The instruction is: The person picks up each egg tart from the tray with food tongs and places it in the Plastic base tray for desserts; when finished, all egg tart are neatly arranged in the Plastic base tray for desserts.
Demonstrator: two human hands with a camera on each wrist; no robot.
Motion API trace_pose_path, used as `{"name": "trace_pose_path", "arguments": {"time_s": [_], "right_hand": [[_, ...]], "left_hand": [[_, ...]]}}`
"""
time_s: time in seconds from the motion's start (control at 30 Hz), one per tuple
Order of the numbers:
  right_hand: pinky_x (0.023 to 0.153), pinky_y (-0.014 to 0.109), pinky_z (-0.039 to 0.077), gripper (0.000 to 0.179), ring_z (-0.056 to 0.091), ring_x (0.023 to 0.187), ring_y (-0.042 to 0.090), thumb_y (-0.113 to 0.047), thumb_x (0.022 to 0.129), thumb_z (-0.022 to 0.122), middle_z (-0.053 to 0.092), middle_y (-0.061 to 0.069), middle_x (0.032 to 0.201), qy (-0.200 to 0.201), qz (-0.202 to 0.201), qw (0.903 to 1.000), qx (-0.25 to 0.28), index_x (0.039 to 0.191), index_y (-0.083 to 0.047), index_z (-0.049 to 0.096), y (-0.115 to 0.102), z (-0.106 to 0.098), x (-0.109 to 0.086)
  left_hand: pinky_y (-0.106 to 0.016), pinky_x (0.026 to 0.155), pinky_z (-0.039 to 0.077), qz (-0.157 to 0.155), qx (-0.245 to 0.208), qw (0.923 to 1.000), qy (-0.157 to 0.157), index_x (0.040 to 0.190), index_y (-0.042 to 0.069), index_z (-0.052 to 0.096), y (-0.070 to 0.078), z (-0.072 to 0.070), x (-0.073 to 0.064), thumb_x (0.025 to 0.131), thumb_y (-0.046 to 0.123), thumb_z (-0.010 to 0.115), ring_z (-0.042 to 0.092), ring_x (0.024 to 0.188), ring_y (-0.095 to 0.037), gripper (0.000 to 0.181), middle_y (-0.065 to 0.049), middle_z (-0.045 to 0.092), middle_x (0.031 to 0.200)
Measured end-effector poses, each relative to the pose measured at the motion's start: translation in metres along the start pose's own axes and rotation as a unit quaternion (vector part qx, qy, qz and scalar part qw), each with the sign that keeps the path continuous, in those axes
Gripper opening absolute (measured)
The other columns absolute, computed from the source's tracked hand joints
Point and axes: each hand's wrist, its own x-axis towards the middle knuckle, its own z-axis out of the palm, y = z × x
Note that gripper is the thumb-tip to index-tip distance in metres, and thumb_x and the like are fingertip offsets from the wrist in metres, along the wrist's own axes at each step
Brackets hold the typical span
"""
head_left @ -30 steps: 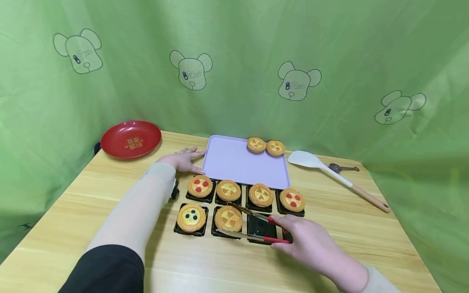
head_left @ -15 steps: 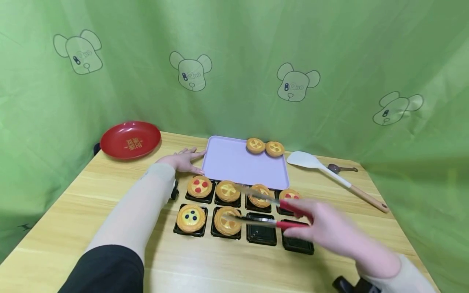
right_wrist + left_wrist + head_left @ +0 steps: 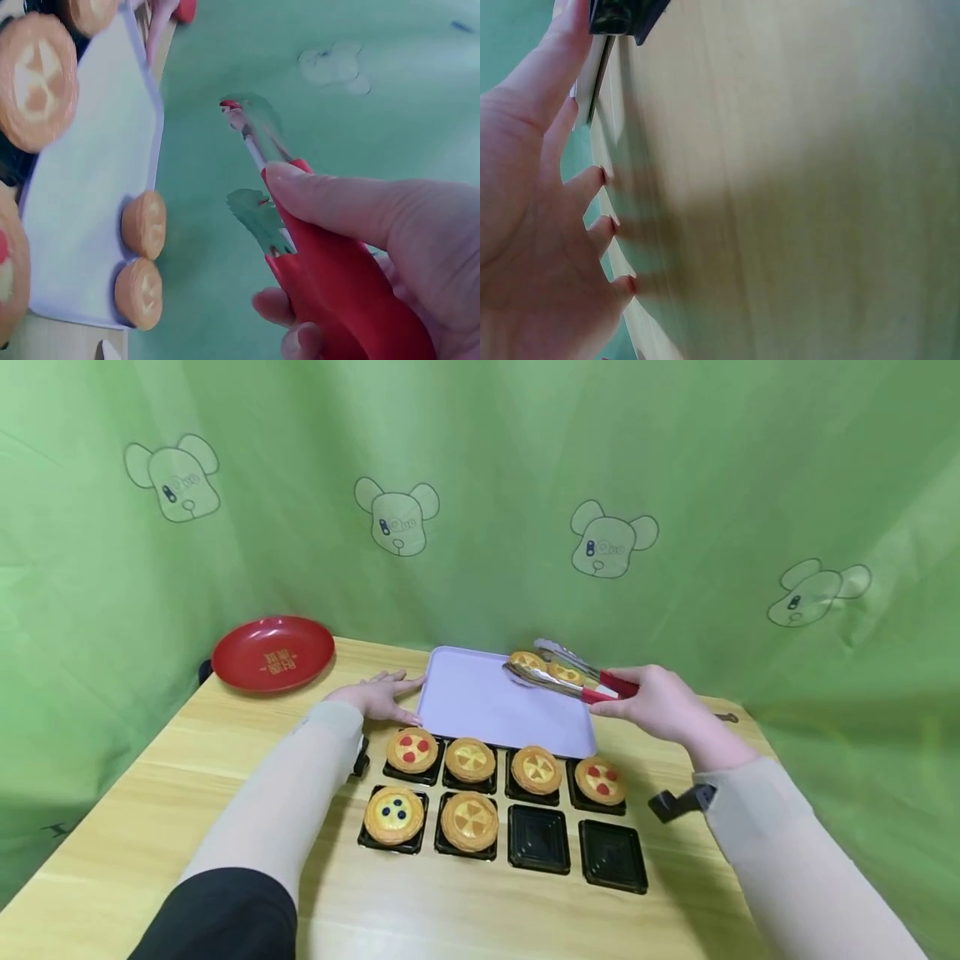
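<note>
My right hand [image 3: 660, 703] grips red-handled metal tongs [image 3: 551, 681], whose spread arms hang over the back right of a lilac tray [image 3: 480, 693]. Two egg tarts [image 3: 144, 225] sit on that corner, apart from the tongs in the right wrist view. With fingers spread, my left hand [image 3: 382, 697] rests on the table and touches the tray's left edge. In front of the tray stand small black square trays in two rows. Several carry tarts, such as a blueberry-topped tart [image 3: 393, 815] and a red-topped tart [image 3: 600, 780]. Two black trays [image 3: 538, 838] at front right hold nothing.
A red plate [image 3: 273, 653] with gold characters lies at the back left of the wooden table [image 3: 420, 910]. A brown spoon handle [image 3: 726, 717] shows behind my right wrist. Green cloth [image 3: 480, 568] hangs behind and at both sides.
My right hand has lifted the tongs off the front-row tart and carried them back and up to the tray's far right corner. The front-row tart stays in its black tray. My left hand stays put.
</note>
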Motion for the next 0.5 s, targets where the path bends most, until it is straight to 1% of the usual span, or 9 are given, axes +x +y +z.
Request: {"name": "trace_pose_path", "arguments": {"time_s": [0.17, 0.27, 0.4, 0.5], "right_hand": [[0.082, 0.047, 0.052, 0.087, 0.062, 0.101, 0.034, -0.054, 0.083, 0.075, 0.060, 0.028, 0.126, -0.015, 0.027, 0.9994, -0.016, 0.142, 0.004, 0.049, 0.011, 0.007, 0.030], [0.090, 0.053, 0.049, 0.087, 0.059, 0.111, 0.040, -0.053, 0.082, 0.076, 0.057, 0.028, 0.130, -0.017, 0.044, 0.9984, -0.031, 0.142, 0.004, 0.049, 0.017, 0.015, 0.046], [0.092, 0.056, 0.048, 0.088, 0.054, 0.118, 0.045, -0.056, 0.080, 0.076, 0.055, 0.028, 0.135, -0.017, 0.057, 0.9969, -0.051, 0.142, 0.002, 0.050, 0.024, 0.024, 0.062], [0.089, 0.055, 0.049, 0.089, 0.054, 0.118, 0.045, -0.057, 0.079, 0.076, 0.055, 0.027, 0.135, -0.018, 0.063, 0.9965, -0.051, 0.142, 0.001, 0.051, 0.027, 0.029, 0.070]], "left_hand": [[-0.066, 0.113, 0.001, -0.001, 0.001, 1.0000, 0.002, 0.160, 0.027, 0.015, 0.001, 0.001, 0.001, 0.087, 0.055, 0.068, -0.003, 0.147, -0.044, 0.094, -0.017, 0.003, 0.164], [-0.066, 0.113, 0.000, -0.004, -0.003, 1.0000, 0.000, 0.160, 0.029, 0.014, -0.001, 0.002, 0.003, 0.085, 0.059, 0.068, -0.003, 0.147, -0.043, 0.097, -0.016, 0.002, 0.164], [-0.067, 0.112, -0.002, -0.005, -0.010, 0.9999, 0.002, 0.159, 0.033, 0.014, -0.008, 0.004, 0.008, 0.080, 0.066, 0.068, -0.005, 0.147, -0.042, 0.101, -0.013, 0.001, 0.165], [-0.067, 0.112, -0.002, -0.006, -0.015, 0.9999, 0.003, 0.159, 0.034, 0.014, -0.009, 0.003, 0.007, 0.079, 0.067, 0.068, -0.005, 0.147, -0.042, 0.102, -0.013, 0.001, 0.165]]}}
